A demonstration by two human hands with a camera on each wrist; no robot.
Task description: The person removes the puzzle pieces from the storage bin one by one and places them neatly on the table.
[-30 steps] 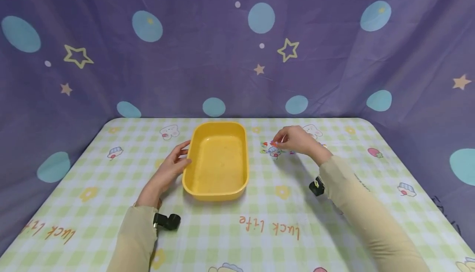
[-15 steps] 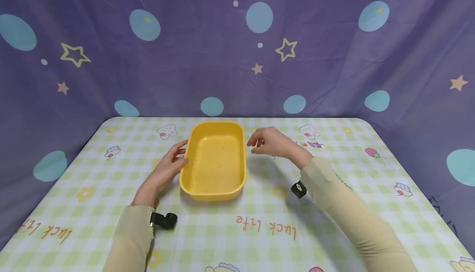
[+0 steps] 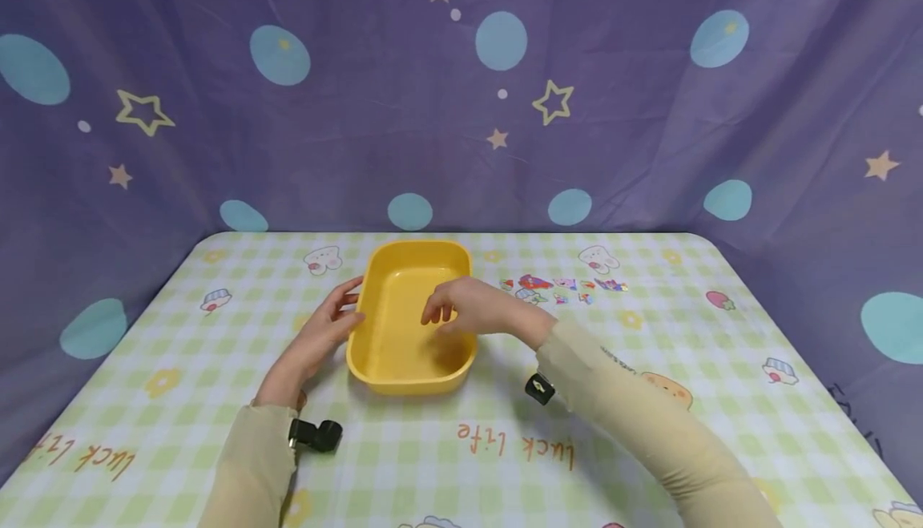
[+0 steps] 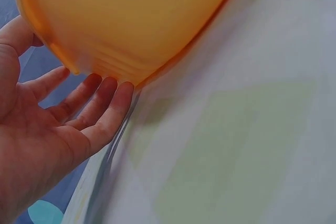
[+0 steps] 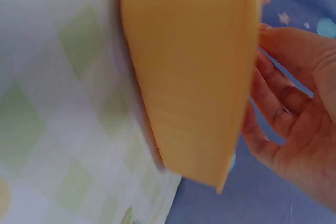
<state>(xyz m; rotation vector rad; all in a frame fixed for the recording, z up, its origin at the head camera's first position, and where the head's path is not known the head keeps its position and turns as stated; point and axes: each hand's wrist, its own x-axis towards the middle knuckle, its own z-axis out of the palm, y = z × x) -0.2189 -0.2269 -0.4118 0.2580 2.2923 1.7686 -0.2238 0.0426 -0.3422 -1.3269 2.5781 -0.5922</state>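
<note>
A yellow rectangular basin (image 3: 411, 344) stands on the table. My left hand (image 3: 317, 344) rests against its left side; in the left wrist view the fingers (image 4: 107, 108) touch the outer wall and the thumb lies by the rim. Over the right part of the basin, my right hand (image 3: 476, 308) hangs with loosely bent fingers, the thumb apart from them. Nothing shows between them, though the basin wall (image 5: 189, 77) partly hides the fingertips in the right wrist view. Several small colourful flat cutouts, like stickers, lie right of the basin, among them a red one (image 3: 535, 282).
The table wears a green-and-white checked cloth (image 3: 404, 456) with printed cartoons and writing. A purple curtain (image 3: 461, 159) with stars and blue ovals rises behind the table and at both sides. A small black camera sits at each wrist.
My right hand has moved left from the small cutouts, past the basin's right rim, to above its inside. The cutouts are uncovered. My left hand stays at the basin's left side.
</note>
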